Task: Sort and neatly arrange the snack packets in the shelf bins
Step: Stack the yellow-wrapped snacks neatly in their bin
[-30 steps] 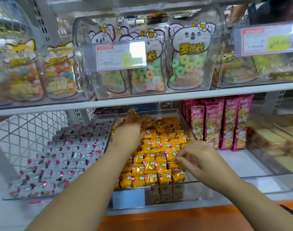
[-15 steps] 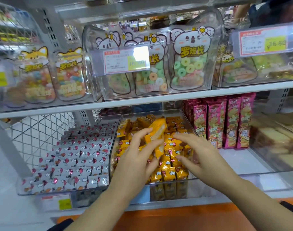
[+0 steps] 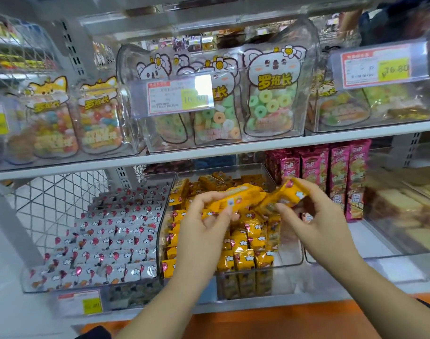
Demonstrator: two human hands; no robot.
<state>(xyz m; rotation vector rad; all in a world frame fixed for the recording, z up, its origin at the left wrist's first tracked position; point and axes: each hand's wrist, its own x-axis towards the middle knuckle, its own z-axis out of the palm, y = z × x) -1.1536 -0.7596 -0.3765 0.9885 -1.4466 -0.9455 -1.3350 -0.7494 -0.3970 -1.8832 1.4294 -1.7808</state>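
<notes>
Yellow foil packets point(image 3: 248, 241) filled the clear middle bin point(image 3: 288, 272) on the lower shelf, standing in rows toward the front and lying looser toward the back.

Seen from the head camera, the left hand point(image 3: 204, 223) hovered above that bin and pinched 1 long yellow packet point(image 3: 238, 198) between thumb and fingertips, holding it roughly level. The right hand point(image 3: 316, 216) gripped the other yellow packet point(image 3: 288, 194), with its fingers curled round the right end and the thumb beneath. This packet tilted down to the left. The 2 held packets came together at their inner ends, though blur made it hard to tell whether they actually touched.

Just left of the bin, silver packets point(image 3: 106, 241) printed with red balloons lay in tidy rows in a bin of their own. To the right, pink packets point(image 3: 341, 177) stood upright on the shelf. On the upper shelf, koala pouches point(image 3: 270, 99) of ring sweets stood in a clear bin beside a price tag point(image 3: 179, 96).
</notes>
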